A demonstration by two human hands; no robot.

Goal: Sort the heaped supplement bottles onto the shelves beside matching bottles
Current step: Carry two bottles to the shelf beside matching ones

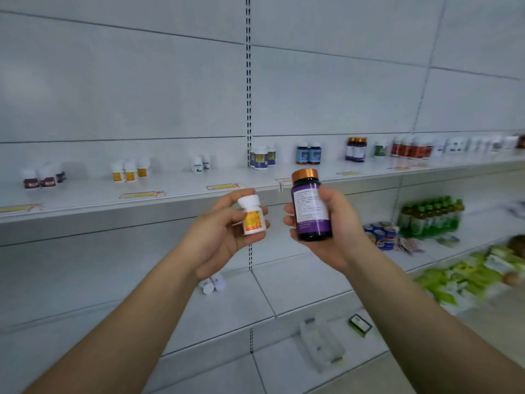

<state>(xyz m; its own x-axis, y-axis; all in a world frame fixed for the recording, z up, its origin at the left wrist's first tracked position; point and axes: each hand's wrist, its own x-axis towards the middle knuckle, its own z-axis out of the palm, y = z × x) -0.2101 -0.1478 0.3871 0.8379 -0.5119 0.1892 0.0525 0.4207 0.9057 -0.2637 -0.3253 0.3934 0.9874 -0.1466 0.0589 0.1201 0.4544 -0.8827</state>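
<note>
My left hand (pixel 218 234) grips a small white bottle with an orange label (pixel 252 215), held upright in front of the shelf edge. My right hand (pixel 338 223) grips a taller dark purple bottle with a copper cap (pixel 310 206), its printed label turned toward me. On the upper shelf (pixel 176 191) stand groups of bottles: matching white bottles with orange labels (pixel 129 169) at the left, and dark bottles with copper caps (pixel 356 149) to the right. Two white bottles (pixel 212 283) lie on the lower shelf under my left wrist.
Further bottle groups line the upper shelf: maroon-labelled (pixel 42 177), white (pixel 201 163), blue (pixel 308 153), red (pixel 412 147). Green drink bottles (pixel 431 216), cans (pixel 382 234) and green packets (pixel 466 280) fill the right shelves. A small green box (pixel 360 325) and a clear tray (pixel 321 345) lie low down.
</note>
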